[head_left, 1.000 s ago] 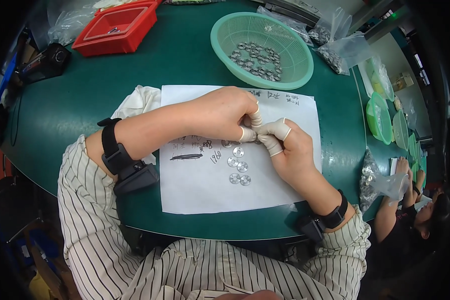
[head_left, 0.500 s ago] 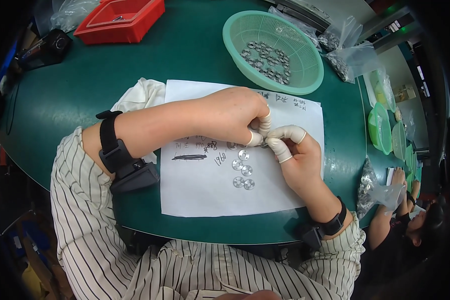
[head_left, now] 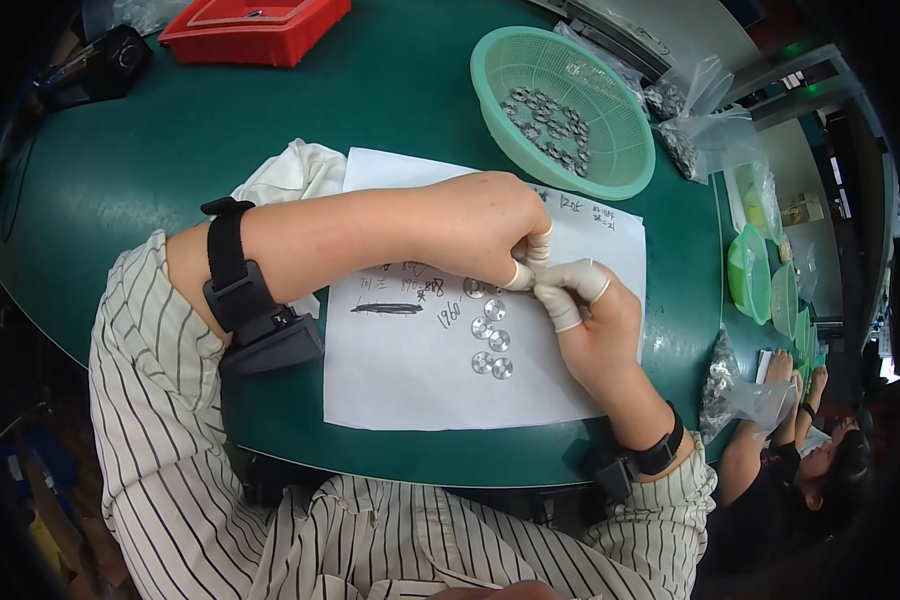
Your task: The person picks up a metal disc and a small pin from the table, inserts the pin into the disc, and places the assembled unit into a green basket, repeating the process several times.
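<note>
My left hand (head_left: 485, 232) and my right hand (head_left: 602, 318) meet over the white paper (head_left: 400, 390), finger covers on the thumbs and fingers. Both are closed in a pinch, their tips touching. Whatever sits between the tips is hidden. Just below my left hand, several small silver metal discs with holes lie on the sheet, such as a disc (head_left: 495, 310) and another disc (head_left: 503, 369). One more disc (head_left: 473, 287) is partly covered by my left hand. Handwriting and a crossed-out line mark the paper.
A green mesh basket (head_left: 638, 170) with many similar discs stands beyond my hands. At the far left are a red tray (head_left: 270, 48) and a black device (head_left: 95, 80). Bags of parts (head_left: 718, 385) lie along the right edge, where another person (head_left: 785, 480) sits.
The whole view has shifted slightly. My hands stay pinched together over the paper, and the grey edge that showed by the fingertips is now covered. The discs on the paper keep their arrangement.
</note>
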`<state>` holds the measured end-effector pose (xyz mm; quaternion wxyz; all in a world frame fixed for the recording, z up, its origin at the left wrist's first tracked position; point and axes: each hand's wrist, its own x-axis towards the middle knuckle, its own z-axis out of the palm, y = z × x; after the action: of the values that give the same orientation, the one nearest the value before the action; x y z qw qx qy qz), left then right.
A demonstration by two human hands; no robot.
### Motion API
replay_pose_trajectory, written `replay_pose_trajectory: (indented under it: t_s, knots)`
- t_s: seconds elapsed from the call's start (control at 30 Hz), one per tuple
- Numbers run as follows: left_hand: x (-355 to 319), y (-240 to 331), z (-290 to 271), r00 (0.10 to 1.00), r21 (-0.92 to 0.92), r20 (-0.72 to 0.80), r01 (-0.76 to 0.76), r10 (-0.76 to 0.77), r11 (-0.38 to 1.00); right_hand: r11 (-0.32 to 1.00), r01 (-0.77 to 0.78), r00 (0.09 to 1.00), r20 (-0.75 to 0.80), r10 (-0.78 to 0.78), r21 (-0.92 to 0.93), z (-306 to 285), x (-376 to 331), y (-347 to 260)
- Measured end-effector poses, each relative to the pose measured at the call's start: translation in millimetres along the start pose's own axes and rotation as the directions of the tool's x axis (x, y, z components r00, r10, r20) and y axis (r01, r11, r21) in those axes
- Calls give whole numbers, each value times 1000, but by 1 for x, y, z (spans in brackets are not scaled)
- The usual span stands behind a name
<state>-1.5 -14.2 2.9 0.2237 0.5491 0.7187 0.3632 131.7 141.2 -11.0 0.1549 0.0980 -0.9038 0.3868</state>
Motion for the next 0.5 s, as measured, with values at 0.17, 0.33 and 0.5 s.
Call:
replay_pose_trajectory:
  t_s: [0.17,0.33,0.5]
  knots:
    - [-1,-5,0,1000,-33,6,-9,9,999,974,139,990,0,-141,-177,2,3,-7]
    - [1,-3,-2,1000,-3,-18,-20,20,1000,983,90,996,19,-88,-158,-1,3,-7]
    - [2,5,-1,999,14,4,48,-48,999,989,113,994,-1,-114,-91,-3,1,3]
